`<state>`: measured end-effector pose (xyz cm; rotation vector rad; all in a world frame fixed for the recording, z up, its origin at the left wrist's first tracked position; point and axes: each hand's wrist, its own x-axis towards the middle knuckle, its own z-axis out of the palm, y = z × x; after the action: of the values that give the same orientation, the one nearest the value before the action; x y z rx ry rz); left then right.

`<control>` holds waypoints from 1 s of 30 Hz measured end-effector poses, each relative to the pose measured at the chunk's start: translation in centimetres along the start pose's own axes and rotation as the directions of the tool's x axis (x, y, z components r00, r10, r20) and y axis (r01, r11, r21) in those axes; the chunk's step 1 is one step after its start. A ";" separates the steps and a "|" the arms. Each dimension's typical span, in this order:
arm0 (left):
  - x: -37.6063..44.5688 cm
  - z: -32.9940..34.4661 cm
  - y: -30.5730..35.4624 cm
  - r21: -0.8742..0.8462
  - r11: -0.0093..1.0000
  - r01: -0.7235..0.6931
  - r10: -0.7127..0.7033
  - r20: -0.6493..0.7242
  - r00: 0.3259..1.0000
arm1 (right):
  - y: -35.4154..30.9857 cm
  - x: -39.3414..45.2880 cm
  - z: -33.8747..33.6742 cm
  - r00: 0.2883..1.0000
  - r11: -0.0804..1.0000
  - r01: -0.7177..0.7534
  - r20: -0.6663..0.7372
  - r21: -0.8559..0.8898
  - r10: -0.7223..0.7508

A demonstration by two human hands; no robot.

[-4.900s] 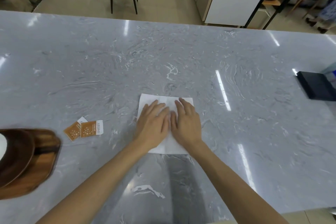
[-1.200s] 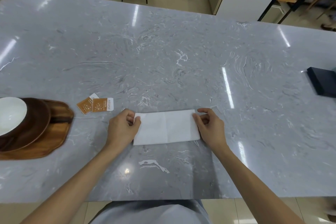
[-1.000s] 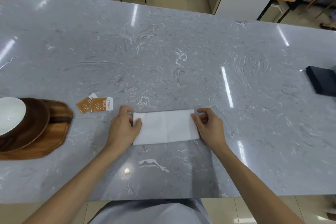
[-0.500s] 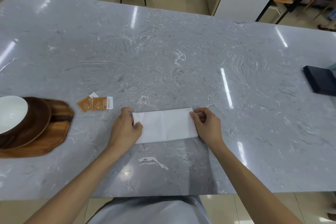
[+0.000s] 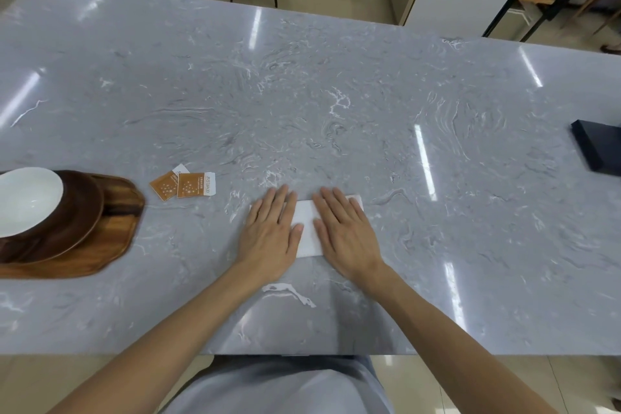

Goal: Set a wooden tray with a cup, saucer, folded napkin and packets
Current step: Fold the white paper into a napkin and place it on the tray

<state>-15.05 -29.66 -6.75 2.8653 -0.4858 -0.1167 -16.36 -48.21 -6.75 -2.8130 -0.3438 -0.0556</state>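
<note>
Pressing left hand [image 5: 268, 239] and right hand [image 5: 346, 235] flat, fingers spread, gripping nothing, on white napkin [image 5: 307, 232] lying near table [image 5: 336, 111] front edge; packets [image 5: 184, 184], wooden tray [image 5: 111, 232] sitting left.

I find print only on the two orange packets [image 5: 183, 184]: a line of lettering runs along the white end strip of the right one, too small for me to read.
</note>
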 end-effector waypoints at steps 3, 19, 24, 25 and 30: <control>-1.1 0.5 -0.5 0.033 0.999 0.007 -0.005 -0.040 0.999 | 0.5 0.1 0.3 1.000 0.999 0.009 0.028 -0.033 -0.008; -1.1 0.8 -0.7 0.045 0.999 0.022 -0.021 -0.033 0.999 | 3.3 0.8 0.1 0.988 0.993 -0.119 0.094 -0.021 0.120; -1.2 0.9 -0.6 0.042 0.999 0.025 -0.023 -0.042 0.999 | 4.4 1.1 0.2 0.988 0.997 -0.060 0.137 -0.042 0.065; -1.2 1.0 -0.6 0.043 0.999 0.026 -0.024 -0.044 0.999 | 4.5 1.1 0.2 0.988 0.997 -0.055 0.139 -0.049 0.062; -1.4 1.1 -0.6 0.042 0.999 0.022 -0.021 -0.013 1.000 | 5.2 1.8 -0.3 0.983 0.997 0.011 0.182 -0.073 0.002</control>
<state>-16.30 -28.83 -7.87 2.9110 -0.4602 -0.0935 -13.36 -52.69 -7.87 -2.8976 -0.3968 0.1930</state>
